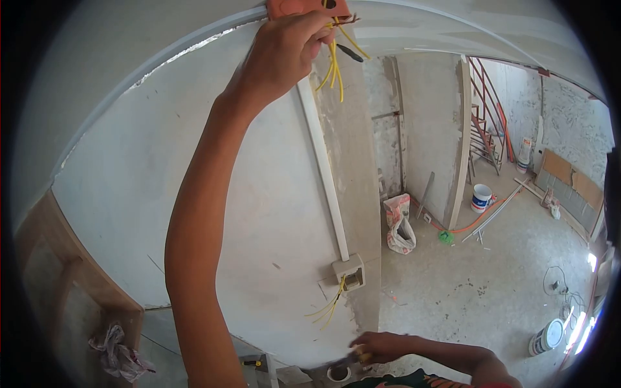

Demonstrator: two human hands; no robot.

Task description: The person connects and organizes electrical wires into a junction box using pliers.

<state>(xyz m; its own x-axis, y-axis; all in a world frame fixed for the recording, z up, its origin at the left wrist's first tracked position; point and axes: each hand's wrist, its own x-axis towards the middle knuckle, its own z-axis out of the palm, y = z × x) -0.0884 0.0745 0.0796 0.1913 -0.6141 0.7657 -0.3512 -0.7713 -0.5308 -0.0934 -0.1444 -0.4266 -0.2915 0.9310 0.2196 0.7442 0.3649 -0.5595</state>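
My left hand (294,40) is raised to the ceiling, its fingers closed on yellow wires (333,68) that come out of an orange junction box (304,8). Several wire ends hang below the fingers, and one wire beside them is wrapped in black tape (350,53). Low in view, near my waist, my right hand (381,347) is closed round a small tool with dark and yellow parts (359,357); its exact kind I cannot tell. A round, dark-mouthed container (338,373) stands just below that hand.
White trunking (323,174) runs down the wall to an outlet box (350,275) with loose yellow wires. On the floor are an open sack (400,226), a white bucket (480,198) and another bucket (547,337). A red metal staircase (482,129) rises behind. A black-and-yellow tool (253,363) lies bottom left.
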